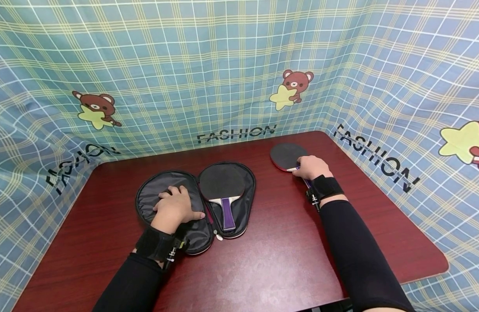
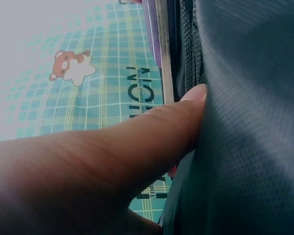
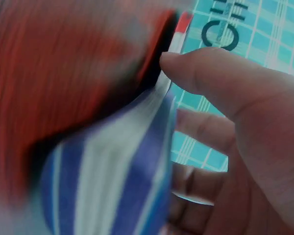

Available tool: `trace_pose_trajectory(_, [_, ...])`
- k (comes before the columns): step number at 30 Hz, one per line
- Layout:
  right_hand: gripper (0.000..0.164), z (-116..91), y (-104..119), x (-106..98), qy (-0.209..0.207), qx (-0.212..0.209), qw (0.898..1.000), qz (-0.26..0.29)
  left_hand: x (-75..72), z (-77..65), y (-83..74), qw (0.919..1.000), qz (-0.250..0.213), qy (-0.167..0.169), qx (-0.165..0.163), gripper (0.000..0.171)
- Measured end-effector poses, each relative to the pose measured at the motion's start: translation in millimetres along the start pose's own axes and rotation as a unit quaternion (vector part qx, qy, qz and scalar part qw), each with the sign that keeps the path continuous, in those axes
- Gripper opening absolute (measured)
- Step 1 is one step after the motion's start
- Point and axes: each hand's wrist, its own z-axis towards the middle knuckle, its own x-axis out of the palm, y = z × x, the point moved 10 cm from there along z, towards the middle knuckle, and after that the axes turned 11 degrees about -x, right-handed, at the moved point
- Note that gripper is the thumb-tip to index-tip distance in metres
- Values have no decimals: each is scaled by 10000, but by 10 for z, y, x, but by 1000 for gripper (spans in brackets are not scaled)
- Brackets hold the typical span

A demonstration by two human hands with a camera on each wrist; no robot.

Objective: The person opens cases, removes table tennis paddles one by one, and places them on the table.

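A black zippered bat case point(image 1: 198, 238) lies unfolded on the table. My left hand point(image 1: 173, 210) rests on its left half with the fingers spread; in the left wrist view the thumb point(image 2: 161, 122) touches the dark fabric near the zipper. In the case's right half lies a table tennis bat point(image 1: 222, 182), black face up, its purple handle towards me. Further right, my right hand point(image 1: 312, 167) grips a second table tennis bat point(image 1: 287, 156) where the handle meets the blade. The right wrist view shows its purple-and-white striped handle point(image 3: 108, 171) close up, the thumb at the neck.
A dark red wooden table point(image 1: 239, 277) with rounded corners carries everything. Blue plaid cloth point(image 1: 165, 65) with bears and lettering hangs behind it and along both sides. A zipper pull point(image 1: 219, 237) lies at the case's near edge.
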Motion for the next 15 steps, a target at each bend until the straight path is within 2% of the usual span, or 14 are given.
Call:
trace_pose_trajectory(4, [55, 12, 255, -105, -312, -161, 9990, -260, -6, -1, -1, 10000, 17, -27, 9, 118])
trace_pose_trajectory(7, [54, 26, 551, -168, -648, -397, 9964, -388, -19, 4, 2, 10000, 33, -57, -6, 118])
trace_pose_trajectory(9, [48, 18, 784, -191, -865, -556, 9934, -507, -28, 4, 2, 10000, 30, -58, -16, 118])
trace_pose_trajectory(12, [38, -18, 1134, -167, -1158, -775, 9876, -723, -16, 15, 7, 10000, 15, -42, -27, 119])
trace_pose_trajectory(15, [34, -64, 1411, -56, -1163, -915, 9856, -813, 25, 23, 6, 10000, 32, -2, -24, 119])
